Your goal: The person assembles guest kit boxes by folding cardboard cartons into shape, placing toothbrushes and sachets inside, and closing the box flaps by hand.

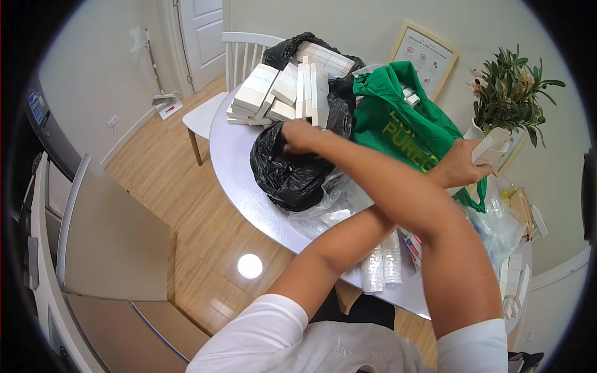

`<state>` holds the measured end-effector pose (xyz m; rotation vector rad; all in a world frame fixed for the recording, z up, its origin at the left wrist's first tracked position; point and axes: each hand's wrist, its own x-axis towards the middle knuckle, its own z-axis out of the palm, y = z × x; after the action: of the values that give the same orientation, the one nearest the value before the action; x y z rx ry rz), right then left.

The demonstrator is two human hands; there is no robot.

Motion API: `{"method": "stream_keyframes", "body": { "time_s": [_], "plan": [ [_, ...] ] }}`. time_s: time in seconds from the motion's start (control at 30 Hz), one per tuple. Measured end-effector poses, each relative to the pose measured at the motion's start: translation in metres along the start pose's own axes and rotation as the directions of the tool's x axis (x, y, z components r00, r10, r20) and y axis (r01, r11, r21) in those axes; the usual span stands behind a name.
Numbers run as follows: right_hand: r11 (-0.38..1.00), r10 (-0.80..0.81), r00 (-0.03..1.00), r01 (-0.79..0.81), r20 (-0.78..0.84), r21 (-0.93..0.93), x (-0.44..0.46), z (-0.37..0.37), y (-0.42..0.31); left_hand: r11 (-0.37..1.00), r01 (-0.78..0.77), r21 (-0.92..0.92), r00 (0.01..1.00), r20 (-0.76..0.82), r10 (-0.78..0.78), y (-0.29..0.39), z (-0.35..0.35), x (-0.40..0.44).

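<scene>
My forearms cross over the table, the right above the left. At the far right my left hand is closed around a white box-like item, held up beside the green bag. My right hand is at the upper rim of a black plastic bag, its fingers curled on the plastic and partly hidden. Just behind that hand, several slim white boxes lie in uneven stacks, some standing on end. A green cloth bag with yellow lettering sits between my hands, a small white box showing in its mouth.
A white oval table holds everything. Clear plastic-wrapped rolls lie near its front edge, and clear plastic wrapping is at the right. A leafy plant and a framed sign stand behind. A white chair is at the left.
</scene>
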<state>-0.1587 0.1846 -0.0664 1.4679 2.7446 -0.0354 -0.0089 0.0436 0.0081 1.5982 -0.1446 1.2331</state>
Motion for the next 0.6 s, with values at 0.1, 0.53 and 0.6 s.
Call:
{"method": "stream_keyframes", "body": {
  "time_s": [0.1,0.53,0.6],
  "plan": [
    [0.978,0.195,0.981,-0.196,0.020,0.077,0.007,0.009,-0.021,0.997,0.034,-0.063,0.999,0.015,-0.033,0.003,-0.001,-0.002],
    [0.779,0.323,0.916,-0.400,0.238,0.483,0.000,0.006,-0.013,0.976,0.049,-0.213,0.999,0.018,-0.047,-0.003,0.011,-0.005],
    [0.773,0.373,0.913,-0.404,0.164,0.490,0.003,0.014,-0.015,0.984,0.051,-0.170,0.998,0.042,-0.045,-0.006,0.013,-0.006]
  ]
}}
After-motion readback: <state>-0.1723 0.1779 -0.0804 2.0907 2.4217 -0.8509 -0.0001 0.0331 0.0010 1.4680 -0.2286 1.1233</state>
